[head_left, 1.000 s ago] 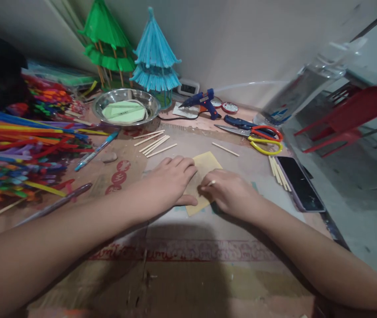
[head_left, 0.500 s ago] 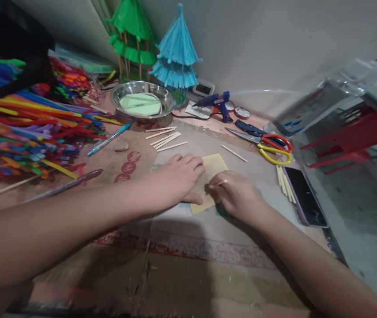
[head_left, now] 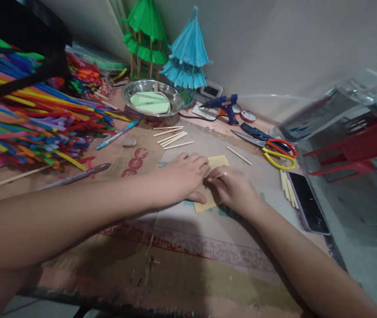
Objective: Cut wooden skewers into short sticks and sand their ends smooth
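Observation:
My left hand (head_left: 186, 180) lies flat on a square yellow sheet (head_left: 217, 162), fingers stretched out and thumb along its lower left part. Over the right side of the sheet, my right hand (head_left: 236, 187) is closed in a pinch on a thin wooden stick (head_left: 223, 174), mostly hidden by the fingers. The two hands almost meet at the fingertips. Beyond them lie several loose wooden sticks (head_left: 173, 138), and a single stick (head_left: 239, 155) rests apart to the right.
Colourful pipe cleaners (head_left: 26, 115) heap at the left, near pens (head_left: 118, 134). At the back are a steel bowl (head_left: 127, 98), green (head_left: 147, 26) and blue (head_left: 190, 48) tiered models and a glue gun (head_left: 223, 105). Scissors (head_left: 269, 148) and a phone (head_left: 309, 203) lie right.
My right hand has slid up and left across the sheet, closer to my left hand. The left hand keeps its place on the sheet, while the whole view has shifted slightly.

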Action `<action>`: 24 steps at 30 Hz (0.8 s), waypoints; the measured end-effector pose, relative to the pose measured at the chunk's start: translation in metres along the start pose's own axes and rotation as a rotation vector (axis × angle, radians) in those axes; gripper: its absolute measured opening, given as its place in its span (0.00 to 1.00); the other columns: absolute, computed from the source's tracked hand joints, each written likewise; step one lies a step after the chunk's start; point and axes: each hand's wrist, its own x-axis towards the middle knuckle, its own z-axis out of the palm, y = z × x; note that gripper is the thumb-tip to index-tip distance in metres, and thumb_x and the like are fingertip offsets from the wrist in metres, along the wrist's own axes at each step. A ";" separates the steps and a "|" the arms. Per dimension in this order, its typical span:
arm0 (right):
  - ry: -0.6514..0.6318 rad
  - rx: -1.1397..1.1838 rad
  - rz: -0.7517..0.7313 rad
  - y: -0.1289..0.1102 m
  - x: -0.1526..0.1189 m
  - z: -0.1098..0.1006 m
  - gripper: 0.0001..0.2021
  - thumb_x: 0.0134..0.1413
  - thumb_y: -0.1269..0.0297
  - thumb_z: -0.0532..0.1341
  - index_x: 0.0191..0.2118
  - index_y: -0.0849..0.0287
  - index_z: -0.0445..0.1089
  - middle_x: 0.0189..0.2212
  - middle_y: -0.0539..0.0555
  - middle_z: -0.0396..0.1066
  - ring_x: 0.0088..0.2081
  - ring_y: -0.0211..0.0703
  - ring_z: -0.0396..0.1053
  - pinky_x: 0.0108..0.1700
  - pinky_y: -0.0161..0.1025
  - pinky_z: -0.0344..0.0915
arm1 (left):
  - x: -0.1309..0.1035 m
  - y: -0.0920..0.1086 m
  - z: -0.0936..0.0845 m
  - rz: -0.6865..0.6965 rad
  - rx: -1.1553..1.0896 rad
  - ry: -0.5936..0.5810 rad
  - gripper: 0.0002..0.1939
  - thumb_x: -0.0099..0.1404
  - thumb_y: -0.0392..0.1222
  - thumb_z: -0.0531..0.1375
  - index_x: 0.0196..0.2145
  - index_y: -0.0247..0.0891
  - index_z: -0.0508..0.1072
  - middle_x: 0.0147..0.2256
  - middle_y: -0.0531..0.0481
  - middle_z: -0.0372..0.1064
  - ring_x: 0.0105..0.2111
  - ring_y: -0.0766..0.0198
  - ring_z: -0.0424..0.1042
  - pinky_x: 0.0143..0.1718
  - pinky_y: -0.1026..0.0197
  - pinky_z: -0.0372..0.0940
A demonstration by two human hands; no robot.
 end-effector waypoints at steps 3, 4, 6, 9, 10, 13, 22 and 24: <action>0.000 -0.040 0.065 -0.002 0.001 0.001 0.07 0.64 0.70 0.54 0.34 0.57 0.65 0.29 0.55 0.75 0.31 0.46 0.72 0.35 0.39 0.65 | -0.001 0.001 0.001 -0.006 -0.003 0.033 0.38 0.62 0.62 0.64 0.57 0.27 0.68 0.57 0.34 0.66 0.57 0.45 0.63 0.55 0.51 0.56; -0.013 -0.011 0.061 -0.003 0.000 0.001 0.07 0.65 0.70 0.54 0.34 0.57 0.65 0.30 0.55 0.75 0.31 0.44 0.72 0.35 0.39 0.66 | -0.001 0.001 0.001 -0.001 -0.005 0.036 0.38 0.62 0.62 0.64 0.57 0.27 0.68 0.57 0.34 0.66 0.57 0.45 0.64 0.54 0.52 0.56; -0.026 0.022 0.021 -0.005 0.000 0.001 0.07 0.65 0.71 0.53 0.34 0.57 0.65 0.30 0.55 0.75 0.32 0.43 0.72 0.36 0.38 0.66 | 0.000 0.001 0.002 0.004 0.002 0.026 0.37 0.62 0.63 0.64 0.55 0.27 0.69 0.57 0.34 0.66 0.56 0.45 0.64 0.54 0.52 0.56; 0.005 -0.049 0.034 -0.004 0.000 0.001 0.07 0.65 0.70 0.54 0.34 0.57 0.65 0.30 0.55 0.75 0.32 0.45 0.72 0.36 0.40 0.66 | 0.000 0.001 0.002 0.000 0.011 0.044 0.37 0.62 0.62 0.64 0.56 0.27 0.69 0.57 0.34 0.67 0.56 0.45 0.64 0.54 0.52 0.56; -0.001 -0.048 0.055 -0.004 0.000 0.001 0.07 0.65 0.70 0.54 0.34 0.56 0.65 0.30 0.55 0.75 0.32 0.45 0.72 0.36 0.40 0.66 | 0.000 0.001 0.002 -0.004 0.006 0.049 0.37 0.62 0.62 0.64 0.56 0.27 0.68 0.57 0.34 0.66 0.56 0.45 0.64 0.54 0.52 0.56; -0.024 0.021 0.048 -0.004 0.000 0.001 0.07 0.65 0.71 0.54 0.34 0.56 0.65 0.30 0.54 0.75 0.33 0.43 0.72 0.36 0.38 0.66 | 0.000 0.001 0.000 -0.007 -0.010 0.016 0.37 0.61 0.62 0.65 0.55 0.27 0.69 0.57 0.34 0.66 0.56 0.45 0.64 0.54 0.51 0.56; -0.029 0.021 0.022 -0.003 0.004 0.003 0.07 0.64 0.71 0.54 0.34 0.56 0.65 0.31 0.54 0.74 0.34 0.44 0.71 0.37 0.39 0.66 | -0.001 0.000 0.004 0.006 -0.011 0.052 0.35 0.61 0.62 0.65 0.53 0.28 0.70 0.55 0.34 0.68 0.55 0.45 0.65 0.53 0.51 0.57; -0.009 -0.020 0.056 -0.005 0.004 0.002 0.07 0.63 0.70 0.55 0.33 0.56 0.65 0.30 0.55 0.74 0.33 0.45 0.71 0.37 0.40 0.65 | -0.001 0.000 0.006 0.007 -0.005 0.082 0.36 0.61 0.62 0.65 0.54 0.28 0.69 0.55 0.33 0.68 0.55 0.44 0.65 0.53 0.51 0.57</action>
